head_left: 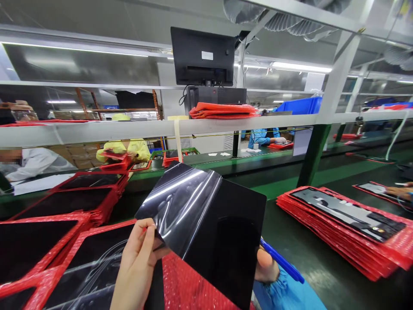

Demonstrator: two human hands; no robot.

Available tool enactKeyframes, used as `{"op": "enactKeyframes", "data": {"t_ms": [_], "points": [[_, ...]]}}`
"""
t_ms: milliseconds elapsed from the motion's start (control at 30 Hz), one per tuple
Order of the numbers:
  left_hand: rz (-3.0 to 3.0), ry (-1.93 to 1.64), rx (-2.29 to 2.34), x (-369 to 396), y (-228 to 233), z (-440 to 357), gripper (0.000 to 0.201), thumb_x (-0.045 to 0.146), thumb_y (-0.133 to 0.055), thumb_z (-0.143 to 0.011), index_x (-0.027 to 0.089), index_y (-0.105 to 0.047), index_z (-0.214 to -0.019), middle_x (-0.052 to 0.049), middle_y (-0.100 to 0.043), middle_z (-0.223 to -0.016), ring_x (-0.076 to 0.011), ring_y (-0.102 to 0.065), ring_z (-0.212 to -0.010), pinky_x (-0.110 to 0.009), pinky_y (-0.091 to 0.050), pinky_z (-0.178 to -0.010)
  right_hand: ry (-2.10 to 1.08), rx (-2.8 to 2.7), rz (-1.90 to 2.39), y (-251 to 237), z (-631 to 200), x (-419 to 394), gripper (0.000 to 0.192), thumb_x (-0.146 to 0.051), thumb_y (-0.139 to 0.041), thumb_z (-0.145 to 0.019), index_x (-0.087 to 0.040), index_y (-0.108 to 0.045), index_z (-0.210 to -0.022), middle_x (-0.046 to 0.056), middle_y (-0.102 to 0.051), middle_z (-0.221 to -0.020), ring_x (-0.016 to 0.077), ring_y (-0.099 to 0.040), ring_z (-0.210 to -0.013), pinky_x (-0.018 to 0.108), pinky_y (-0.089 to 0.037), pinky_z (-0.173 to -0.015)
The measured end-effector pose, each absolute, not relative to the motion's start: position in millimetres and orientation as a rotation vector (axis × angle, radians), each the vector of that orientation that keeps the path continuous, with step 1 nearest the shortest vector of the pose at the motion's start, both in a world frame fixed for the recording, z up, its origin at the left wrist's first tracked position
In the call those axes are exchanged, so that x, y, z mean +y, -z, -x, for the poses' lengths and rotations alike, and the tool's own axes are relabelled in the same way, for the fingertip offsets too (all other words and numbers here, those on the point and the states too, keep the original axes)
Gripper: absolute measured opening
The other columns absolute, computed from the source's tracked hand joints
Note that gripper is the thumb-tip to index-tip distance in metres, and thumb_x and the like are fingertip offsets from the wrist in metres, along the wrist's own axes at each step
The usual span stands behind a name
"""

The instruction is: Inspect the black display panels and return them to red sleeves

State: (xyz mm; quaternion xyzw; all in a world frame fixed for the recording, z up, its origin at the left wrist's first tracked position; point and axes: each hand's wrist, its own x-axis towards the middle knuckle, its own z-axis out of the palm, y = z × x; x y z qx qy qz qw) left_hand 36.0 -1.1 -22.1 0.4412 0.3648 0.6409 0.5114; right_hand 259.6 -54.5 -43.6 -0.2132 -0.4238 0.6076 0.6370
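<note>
Work surface (322, 262): dark green-black belt, lying bare between the held panel and the right-hand stack, offering open room there; left side crowded, red bubble-wrap sleeves (48, 241) holding dark panels overlapping right up to the near edge; stack of red sleeves (348, 224) sitting well apart to the right, its near edge running diagonally; white shelf rail (206, 125) crossing overhead, carrying a monitor (202, 56) and folded red sleeves (222, 110); co-workers sitting beyond the far belt, another person's hand (398, 191) resting at the right edge. Black panel (226, 241): being held tilted above the near edge, between both hands, lower corner hanging over a red sleeve; left hand (138, 262) pinching the loose corner of the protective film (183, 202) between thumb and fingers, film peeling upward from the panel's left side; right hand (266, 265) gripping the panel's right edge, mostly hidden behind it, a blue pen (282, 260) sticking out beside it, blue sleeve (284, 292) below. Panel appearing rectangular, glossy black, corners rounded; film translucent grey, curling, catching light streaks.
</note>
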Motion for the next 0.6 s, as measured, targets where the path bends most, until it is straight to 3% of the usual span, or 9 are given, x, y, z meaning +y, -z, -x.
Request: {"op": "enactKeyframes", "data": {"t_ms": [167,333,467,600], "points": [[-0.607,-1.790,0.677,-8.4,16.5,-45.5,0.021,0.036,-0.075,-0.070,0.023,-0.064,-0.083,0.003,-0.065,-0.086,-0.0128,-0.062,-0.074,-0.022,-0.056,-0.063,-1.452,-0.934,0.424,44.7,-246.2,-51.3,0.057,-0.063,-0.079,-0.057,-0.027,-0.071,-0.100,0.007,-0.077,-0.095,0.0314,-0.070,-0.096,0.049,-0.050,-0.093],[-0.514,-2.043,0.664,-13.9,12.6,-40.1,0.007,0.028,-0.066,-0.080,0.023,-0.066,-0.084,0.003,-0.068,-0.087,-0.0130,-0.063,-0.084,-0.023,-0.055,-0.075,-1.336,-0.914,0.447,27.4,-228.5,-55.4,0.050,-0.055,-0.065,-0.080,-0.031,-0.059,-0.124,0.005,-0.068,-0.123,0.0257,-0.057,-0.121,0.042,-0.040,-0.106],[-0.568,-2.108,0.708,-18.5,6.7,-34.4,0.008,0.030,-0.064,-0.083,0.025,-0.067,-0.088,0.005,-0.069,-0.086,-0.0121,-0.064,-0.086,-0.020,-0.055,-0.075,-1.327,-1.102,0.457,16.1,-224.9,-68.5,0.070,-0.035,-0.080,-0.070,-0.034,-0.050,-0.133,0.003,-0.054,-0.139,0.0277,-0.039,-0.137,0.045,-0.035,-0.110],[-0.552,-2.100,0.730,-21.3,1.4,-32.1,0.010,0.029,-0.062,-0.084,0.024,-0.068,-0.091,0.005,-0.068,-0.089,-0.0122,-0.062,-0.089,-0.021,-0.055,-0.079,-1.476,-1.181,0.511,14.1,-225.5,-75.9,0.087,-0.026,-0.080,-0.068,-0.037,-0.036,-0.141,0.004,-0.050,-0.141,0.0301,-0.044,-0.133,0.049,-0.043,-0.102]]}}
